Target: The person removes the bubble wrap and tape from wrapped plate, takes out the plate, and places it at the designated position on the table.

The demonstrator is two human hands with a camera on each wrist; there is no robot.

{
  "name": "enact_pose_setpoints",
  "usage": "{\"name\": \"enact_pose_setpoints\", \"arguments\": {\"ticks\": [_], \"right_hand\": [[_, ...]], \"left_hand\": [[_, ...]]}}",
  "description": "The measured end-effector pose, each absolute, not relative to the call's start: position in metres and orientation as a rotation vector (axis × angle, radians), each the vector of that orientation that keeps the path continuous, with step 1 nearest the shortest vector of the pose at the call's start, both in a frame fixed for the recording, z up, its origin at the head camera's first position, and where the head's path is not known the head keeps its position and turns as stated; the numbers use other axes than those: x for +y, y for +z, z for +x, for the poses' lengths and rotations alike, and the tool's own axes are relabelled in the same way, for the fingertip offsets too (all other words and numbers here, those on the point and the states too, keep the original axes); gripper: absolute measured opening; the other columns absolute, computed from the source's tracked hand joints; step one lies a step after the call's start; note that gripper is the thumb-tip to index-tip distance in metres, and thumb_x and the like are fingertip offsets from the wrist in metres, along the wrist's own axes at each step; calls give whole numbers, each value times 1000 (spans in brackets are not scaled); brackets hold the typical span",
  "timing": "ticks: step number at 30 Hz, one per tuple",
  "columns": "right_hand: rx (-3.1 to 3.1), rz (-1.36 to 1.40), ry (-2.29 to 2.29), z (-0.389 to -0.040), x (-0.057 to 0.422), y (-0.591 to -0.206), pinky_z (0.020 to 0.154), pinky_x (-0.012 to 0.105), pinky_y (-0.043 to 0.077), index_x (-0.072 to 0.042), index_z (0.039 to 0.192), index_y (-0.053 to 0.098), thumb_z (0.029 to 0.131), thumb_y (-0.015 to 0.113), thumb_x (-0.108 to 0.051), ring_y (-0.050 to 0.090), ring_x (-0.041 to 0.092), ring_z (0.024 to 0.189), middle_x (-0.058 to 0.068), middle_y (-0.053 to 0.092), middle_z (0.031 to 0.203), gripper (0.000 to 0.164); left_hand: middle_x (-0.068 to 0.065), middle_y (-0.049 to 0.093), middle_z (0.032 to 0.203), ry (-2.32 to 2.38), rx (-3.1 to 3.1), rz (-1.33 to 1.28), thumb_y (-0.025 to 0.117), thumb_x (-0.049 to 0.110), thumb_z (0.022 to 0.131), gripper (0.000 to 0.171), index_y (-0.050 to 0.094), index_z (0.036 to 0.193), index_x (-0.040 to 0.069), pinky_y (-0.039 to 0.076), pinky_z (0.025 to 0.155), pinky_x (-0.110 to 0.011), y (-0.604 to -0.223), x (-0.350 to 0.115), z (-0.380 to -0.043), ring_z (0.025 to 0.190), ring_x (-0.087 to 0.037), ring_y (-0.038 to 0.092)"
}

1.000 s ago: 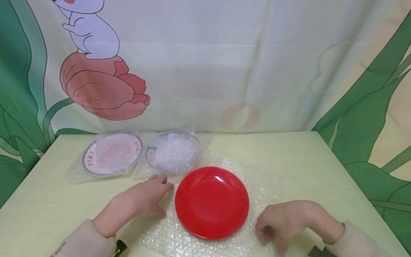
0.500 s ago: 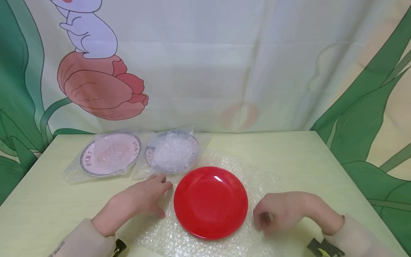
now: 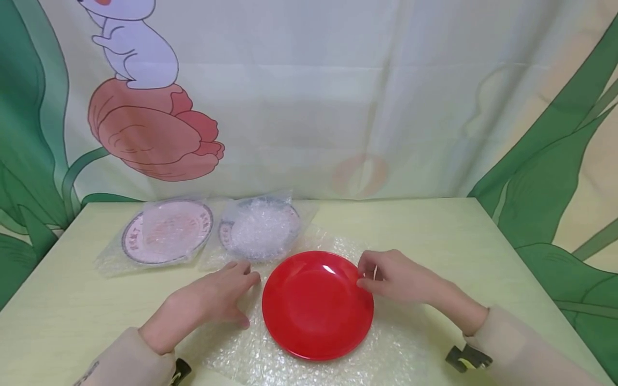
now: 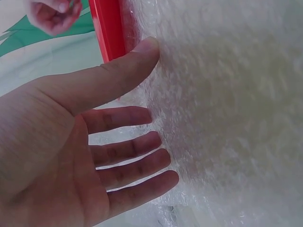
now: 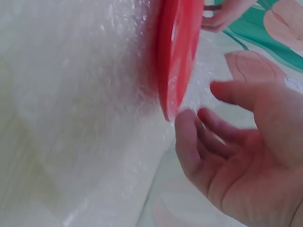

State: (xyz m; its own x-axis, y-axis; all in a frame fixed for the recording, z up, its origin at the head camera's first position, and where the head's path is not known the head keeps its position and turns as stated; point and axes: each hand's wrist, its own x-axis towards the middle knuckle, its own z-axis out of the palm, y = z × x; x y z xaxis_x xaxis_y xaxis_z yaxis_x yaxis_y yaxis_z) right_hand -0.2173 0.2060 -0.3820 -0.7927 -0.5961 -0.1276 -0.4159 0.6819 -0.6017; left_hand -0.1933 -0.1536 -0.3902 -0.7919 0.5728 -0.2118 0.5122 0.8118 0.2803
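Note:
A round red plate (image 3: 316,305) lies on a sheet of bubble wrap (image 3: 396,343). To its left, my left hand (image 3: 212,297) has its fingers spread and holds nothing. In the left wrist view, the thumb and fingertips (image 4: 163,156) are right at the bubble wrap, with the plate's edge beyond the thumb. My right hand (image 3: 393,276) is at the plate's upper right rim, thumb and loosely bent fingers apart. Seen from the right wrist, the fingers (image 5: 187,142) come close to the red rim, and nothing is between them and the thumb.
Two patterned plates wrapped in bubble wrap, the left one (image 3: 166,230) and the right one (image 3: 260,228), lie at the back left of the pale yellow table (image 3: 487,257). A printed curtain (image 3: 299,107) hangs behind the table's far edge.
My right hand has moved up and leftward from the lower right to the plate's upper right rim. The left hand and the red plate have stayed in place.

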Motion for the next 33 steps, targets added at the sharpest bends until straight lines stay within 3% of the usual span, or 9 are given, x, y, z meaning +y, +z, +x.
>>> {"name": "enact_pose_setpoints", "arguments": {"ticks": [13,33], "right_hand": [[2690,-575,-860,-227,184,-393,67,29,58,-2,124,62,90,79,-15,61,18,85,4,64,105,40],[2572,-370,-947,-236,179,-402,65,32,60,-3,120,66,92,76,-7,66,19,76,6,67,98,30]], "left_hand": [[-4,53,111,338,2694,790,95,20,71,57,63,117,10,53,87,-45,-388,-156,-197,108,-26,50],[-4,52,110,347,2687,770,95,19,71,57,64,117,10,52,88,-44,-391,-155,-198,108,-27,50]]}}
